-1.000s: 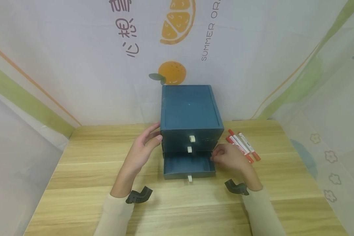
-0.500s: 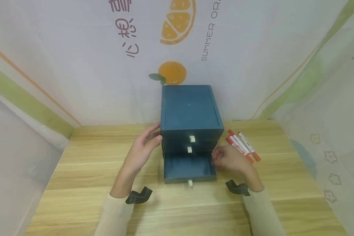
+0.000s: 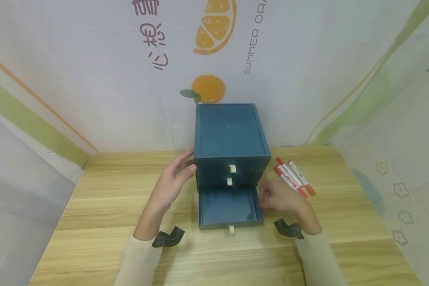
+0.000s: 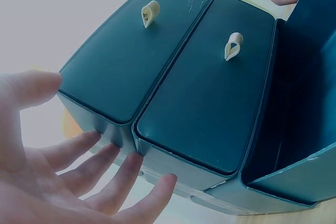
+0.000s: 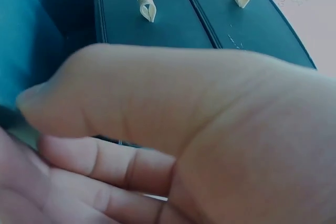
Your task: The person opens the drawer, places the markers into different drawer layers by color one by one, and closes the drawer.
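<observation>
A dark blue desktop drawer cabinet [image 3: 232, 131] stands at the back of the table. Its bottom drawer [image 3: 214, 226] is pulled well out, with nothing visible inside. The upper two drawers stay in the cabinet; pale loop pulls [image 4: 233, 45] mark the drawer fronts. My left hand [image 3: 171, 178] rests with spread, fairly straight fingers on the cabinet's left side. At the drawer's right wall, my right hand [image 3: 281, 194] pinches the edge between thumb and curled fingers. In the right wrist view, the thumb hides the exact contact.
Several red-and-white markers [image 3: 289, 174] lie right of the cabinet, just behind my right hand. The wooden table [image 3: 214, 258] meets a printed white cloth [image 3: 128, 111] behind the cabinet. More cloth hangs along both sides.
The bottom drawer has slid further out toward me, and my right hand has moved with it along the right wall. My left hand has kept its place on the cabinet.
</observation>
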Demonstrator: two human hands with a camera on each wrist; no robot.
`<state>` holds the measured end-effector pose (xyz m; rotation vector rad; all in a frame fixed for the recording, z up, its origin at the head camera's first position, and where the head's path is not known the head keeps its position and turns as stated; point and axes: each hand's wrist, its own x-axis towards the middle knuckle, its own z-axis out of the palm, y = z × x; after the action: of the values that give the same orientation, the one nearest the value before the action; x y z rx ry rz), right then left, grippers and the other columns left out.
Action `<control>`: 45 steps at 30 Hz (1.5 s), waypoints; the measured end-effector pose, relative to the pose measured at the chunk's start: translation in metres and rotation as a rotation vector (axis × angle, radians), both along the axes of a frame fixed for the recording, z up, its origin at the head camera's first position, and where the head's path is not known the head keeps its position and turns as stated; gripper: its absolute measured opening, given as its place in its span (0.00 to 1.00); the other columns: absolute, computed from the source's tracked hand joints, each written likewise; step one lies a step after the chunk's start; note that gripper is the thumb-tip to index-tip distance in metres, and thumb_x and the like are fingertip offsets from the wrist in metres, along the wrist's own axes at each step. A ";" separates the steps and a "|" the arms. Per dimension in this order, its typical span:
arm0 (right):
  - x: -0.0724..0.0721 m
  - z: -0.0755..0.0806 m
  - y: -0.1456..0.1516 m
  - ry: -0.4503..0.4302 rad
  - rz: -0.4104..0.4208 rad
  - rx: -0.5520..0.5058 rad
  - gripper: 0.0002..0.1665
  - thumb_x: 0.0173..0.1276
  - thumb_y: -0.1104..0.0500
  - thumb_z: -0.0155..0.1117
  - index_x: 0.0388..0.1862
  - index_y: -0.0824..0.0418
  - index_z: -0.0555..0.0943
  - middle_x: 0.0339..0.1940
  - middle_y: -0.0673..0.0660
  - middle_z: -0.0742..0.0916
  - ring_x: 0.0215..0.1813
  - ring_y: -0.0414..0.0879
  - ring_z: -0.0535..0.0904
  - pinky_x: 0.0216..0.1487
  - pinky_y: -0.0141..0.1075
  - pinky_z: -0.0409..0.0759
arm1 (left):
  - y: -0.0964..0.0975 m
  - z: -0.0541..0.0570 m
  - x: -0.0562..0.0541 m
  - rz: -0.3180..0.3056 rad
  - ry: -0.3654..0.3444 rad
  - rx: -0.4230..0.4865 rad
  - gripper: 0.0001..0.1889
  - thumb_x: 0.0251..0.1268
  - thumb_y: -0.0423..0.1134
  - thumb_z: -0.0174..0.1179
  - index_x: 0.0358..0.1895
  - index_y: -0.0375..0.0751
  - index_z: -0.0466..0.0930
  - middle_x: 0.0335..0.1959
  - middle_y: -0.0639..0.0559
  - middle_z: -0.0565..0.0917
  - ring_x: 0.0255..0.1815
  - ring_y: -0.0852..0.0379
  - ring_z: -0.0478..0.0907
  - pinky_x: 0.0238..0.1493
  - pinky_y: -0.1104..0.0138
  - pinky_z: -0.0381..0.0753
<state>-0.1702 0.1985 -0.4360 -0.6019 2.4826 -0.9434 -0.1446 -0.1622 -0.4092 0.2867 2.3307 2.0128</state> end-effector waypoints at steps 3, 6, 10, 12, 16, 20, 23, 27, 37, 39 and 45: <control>0.000 -0.002 -0.001 0.016 -0.020 0.009 0.07 0.65 0.67 0.73 0.29 0.57 0.86 0.23 0.47 0.84 0.26 0.43 0.78 0.31 0.37 0.79 | 0.000 0.000 0.000 0.005 -0.001 -0.003 0.31 0.87 0.41 0.59 0.86 0.40 0.65 0.79 0.36 0.74 0.74 0.37 0.78 0.78 0.37 0.71; -0.002 -0.007 -0.003 0.055 -0.067 -0.004 0.06 0.70 0.64 0.70 0.31 0.58 0.86 0.24 0.47 0.85 0.27 0.42 0.80 0.32 0.38 0.80 | 0.000 0.000 0.001 0.004 0.000 0.001 0.31 0.87 0.40 0.59 0.86 0.39 0.65 0.79 0.35 0.74 0.74 0.36 0.78 0.78 0.38 0.71; -0.003 -0.011 -0.006 0.096 -0.108 -0.016 0.07 0.71 0.63 0.70 0.31 0.59 0.85 0.24 0.47 0.86 0.27 0.43 0.80 0.32 0.39 0.80 | 0.000 0.000 0.001 -0.006 0.005 0.009 0.31 0.88 0.40 0.58 0.86 0.38 0.65 0.80 0.35 0.73 0.75 0.36 0.77 0.78 0.38 0.71; -0.004 -0.012 -0.006 0.115 -0.094 -0.010 0.08 0.69 0.64 0.70 0.28 0.58 0.85 0.23 0.46 0.85 0.27 0.43 0.79 0.32 0.39 0.80 | 0.001 0.000 0.001 -0.007 0.002 0.011 0.31 0.87 0.40 0.58 0.86 0.39 0.65 0.80 0.36 0.73 0.75 0.37 0.77 0.78 0.38 0.71; -0.005 -0.013 -0.004 0.124 -0.038 -0.009 0.11 0.67 0.66 0.70 0.25 0.56 0.84 0.21 0.45 0.82 0.25 0.42 0.76 0.30 0.37 0.77 | 0.001 0.000 0.001 -0.006 0.000 0.013 0.31 0.87 0.41 0.58 0.86 0.40 0.65 0.80 0.37 0.74 0.75 0.37 0.77 0.78 0.39 0.71; -0.004 -0.011 -0.003 0.095 -0.016 0.007 0.12 0.66 0.65 0.72 0.23 0.55 0.82 0.20 0.45 0.80 0.24 0.42 0.74 0.29 0.36 0.74 | 0.001 0.001 0.001 -0.004 0.003 0.003 0.30 0.88 0.42 0.58 0.86 0.40 0.65 0.80 0.37 0.74 0.77 0.37 0.76 0.78 0.38 0.71; -0.003 -0.010 -0.003 0.073 -0.010 0.015 0.12 0.67 0.65 0.72 0.23 0.55 0.83 0.20 0.45 0.80 0.24 0.42 0.74 0.29 0.36 0.74 | 0.002 0.001 0.001 -0.004 0.007 0.000 0.31 0.88 0.42 0.58 0.86 0.40 0.65 0.80 0.37 0.74 0.77 0.37 0.75 0.78 0.37 0.70; -0.002 -0.009 -0.003 0.054 -0.010 0.020 0.13 0.68 0.63 0.74 0.24 0.55 0.84 0.21 0.45 0.82 0.24 0.41 0.75 0.29 0.35 0.74 | 0.002 0.000 0.000 -0.006 0.014 0.012 0.31 0.88 0.41 0.58 0.86 0.38 0.65 0.80 0.36 0.74 0.76 0.36 0.76 0.78 0.37 0.71; -0.003 -0.010 0.002 0.044 -0.034 -0.025 0.08 0.68 0.62 0.75 0.28 0.56 0.86 0.23 0.46 0.84 0.26 0.43 0.76 0.29 0.36 0.75 | 0.007 -0.002 -0.001 0.011 0.031 0.021 0.32 0.86 0.42 0.60 0.85 0.40 0.65 0.81 0.41 0.73 0.79 0.39 0.72 0.77 0.38 0.73; -0.003 -0.010 0.003 0.057 -0.043 -0.015 0.07 0.68 0.61 0.75 0.29 0.56 0.86 0.24 0.46 0.84 0.27 0.44 0.77 0.30 0.36 0.76 | 0.007 -0.001 0.000 0.015 0.028 0.014 0.32 0.86 0.43 0.61 0.86 0.41 0.65 0.81 0.42 0.72 0.80 0.40 0.71 0.77 0.37 0.72; -0.005 -0.011 0.011 0.165 -0.112 0.037 0.05 0.73 0.59 0.70 0.38 0.56 0.91 0.33 0.46 0.89 0.34 0.42 0.82 0.41 0.41 0.85 | 0.005 0.002 0.001 0.009 0.026 -0.048 0.34 0.85 0.46 0.62 0.87 0.44 0.64 0.83 0.42 0.70 0.82 0.39 0.68 0.76 0.34 0.72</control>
<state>-0.1754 0.2093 -0.4468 -0.5531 2.6990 -0.9197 -0.1440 -0.1568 -0.4073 0.3033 2.3964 1.9651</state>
